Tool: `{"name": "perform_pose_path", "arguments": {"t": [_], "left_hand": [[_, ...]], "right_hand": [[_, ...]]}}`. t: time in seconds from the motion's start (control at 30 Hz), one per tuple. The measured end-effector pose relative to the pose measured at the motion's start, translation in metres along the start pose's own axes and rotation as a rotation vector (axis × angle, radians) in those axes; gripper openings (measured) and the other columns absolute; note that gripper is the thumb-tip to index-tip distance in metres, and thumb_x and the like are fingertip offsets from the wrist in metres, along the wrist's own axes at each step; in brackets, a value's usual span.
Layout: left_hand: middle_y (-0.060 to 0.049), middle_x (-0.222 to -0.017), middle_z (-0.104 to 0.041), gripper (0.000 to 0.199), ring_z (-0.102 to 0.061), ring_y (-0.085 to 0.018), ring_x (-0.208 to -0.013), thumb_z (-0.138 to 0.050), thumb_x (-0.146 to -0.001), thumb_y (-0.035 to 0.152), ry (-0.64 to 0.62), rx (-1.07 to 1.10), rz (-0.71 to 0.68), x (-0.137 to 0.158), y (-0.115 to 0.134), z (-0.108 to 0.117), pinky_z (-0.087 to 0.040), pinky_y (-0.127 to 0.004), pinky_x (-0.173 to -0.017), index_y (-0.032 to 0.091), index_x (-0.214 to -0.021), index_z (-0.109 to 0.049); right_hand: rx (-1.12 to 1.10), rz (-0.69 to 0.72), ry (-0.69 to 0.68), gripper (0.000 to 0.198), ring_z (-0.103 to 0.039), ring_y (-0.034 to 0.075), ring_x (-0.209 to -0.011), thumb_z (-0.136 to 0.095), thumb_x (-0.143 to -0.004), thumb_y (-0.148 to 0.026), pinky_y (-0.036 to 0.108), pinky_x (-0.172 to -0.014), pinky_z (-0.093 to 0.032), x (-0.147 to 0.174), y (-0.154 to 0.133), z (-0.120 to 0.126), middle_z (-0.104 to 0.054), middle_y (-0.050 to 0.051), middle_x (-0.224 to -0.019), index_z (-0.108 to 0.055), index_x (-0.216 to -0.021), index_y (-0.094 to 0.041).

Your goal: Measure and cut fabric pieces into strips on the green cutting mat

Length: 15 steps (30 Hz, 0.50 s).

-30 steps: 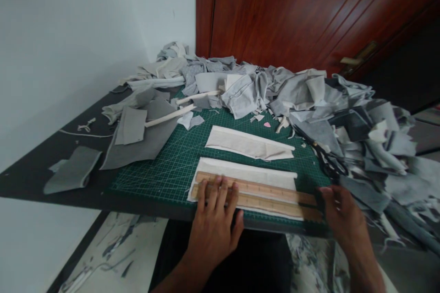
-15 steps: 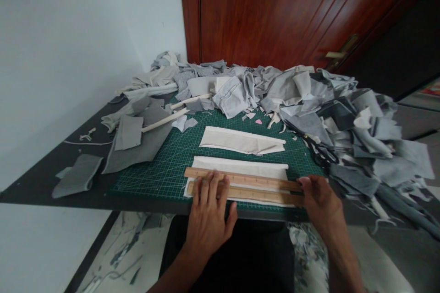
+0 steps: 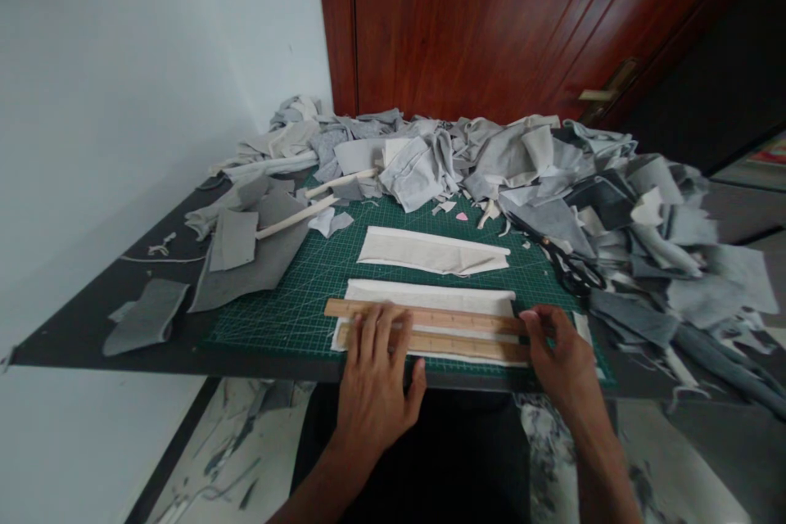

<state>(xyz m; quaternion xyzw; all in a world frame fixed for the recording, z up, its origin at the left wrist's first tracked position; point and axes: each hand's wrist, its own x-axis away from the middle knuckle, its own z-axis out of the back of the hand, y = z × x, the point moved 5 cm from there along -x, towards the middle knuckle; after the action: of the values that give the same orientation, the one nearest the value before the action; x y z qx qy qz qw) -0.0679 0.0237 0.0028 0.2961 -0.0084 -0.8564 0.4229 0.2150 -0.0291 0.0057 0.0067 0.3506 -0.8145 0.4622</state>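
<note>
Two wooden rulers lie one above the other across a cream cloth strip (image 3: 430,295) at the table's front edge. My left hand (image 3: 377,377) lies with its fingers stretched over both, pressing down on the upper ruler (image 3: 460,319) and the lower ruler (image 3: 467,345). At their right ends, my right hand (image 3: 556,352) is closed, thumb and fingers pinched at the end of the upper ruler; its curled fingers are partly hidden. A second cream cloth strip (image 3: 433,251), with a folded upper edge, lies flat just behind.
The green cutting mat (image 3: 276,323) covers the table's middle. Grey and cream fabric scraps (image 3: 423,168) are heaped along the back and right. Black-handled scissors (image 3: 574,270) lie at the right. Grey fabric pieces (image 3: 147,315) lie left, on the dark table (image 3: 74,303).
My right hand has moved left, and the upper ruler has slid slightly left over the cloth. My left hand stays on the rulers. The view has shifted a little.
</note>
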Motion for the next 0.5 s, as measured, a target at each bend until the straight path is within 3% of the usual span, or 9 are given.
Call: {"name": "perform_pose_path", "arguments": {"t": [0.13, 0.5], "left_hand": [[-0.015, -0.158, -0.051, 0.057, -0.037, -0.035, -0.152, -0.051, -0.101, 0.038, 0.008, -0.02, -0.027, -0.0004, 0.0002, 0.0002, -0.023, -0.054, -0.129, 0.009, -0.15, -0.054], [-0.016, -0.156, -0.054, 0.054, -0.043, -0.035, -0.148, -0.05, -0.102, 0.038, 0.001, -0.016, -0.037, 0.0012, -0.0006, -0.0015, -0.028, -0.054, -0.126, 0.009, -0.147, -0.057]], "right_hand": [[0.004, -0.013, -0.003, 0.053, -0.072, 0.026, -0.076, -0.043, -0.095, -0.071, 0.036, -0.072, -0.051, -0.0003, -0.0003, -0.0002, -0.076, 0.012, -0.087, -0.063, -0.093, -0.022], [-0.011, -0.006, -0.008, 0.044, -0.072, 0.025, -0.076, -0.048, -0.094, -0.063, 0.034, -0.072, -0.053, 0.001, -0.0032, 0.003, -0.076, 0.012, -0.086, -0.064, -0.092, -0.022]]}}
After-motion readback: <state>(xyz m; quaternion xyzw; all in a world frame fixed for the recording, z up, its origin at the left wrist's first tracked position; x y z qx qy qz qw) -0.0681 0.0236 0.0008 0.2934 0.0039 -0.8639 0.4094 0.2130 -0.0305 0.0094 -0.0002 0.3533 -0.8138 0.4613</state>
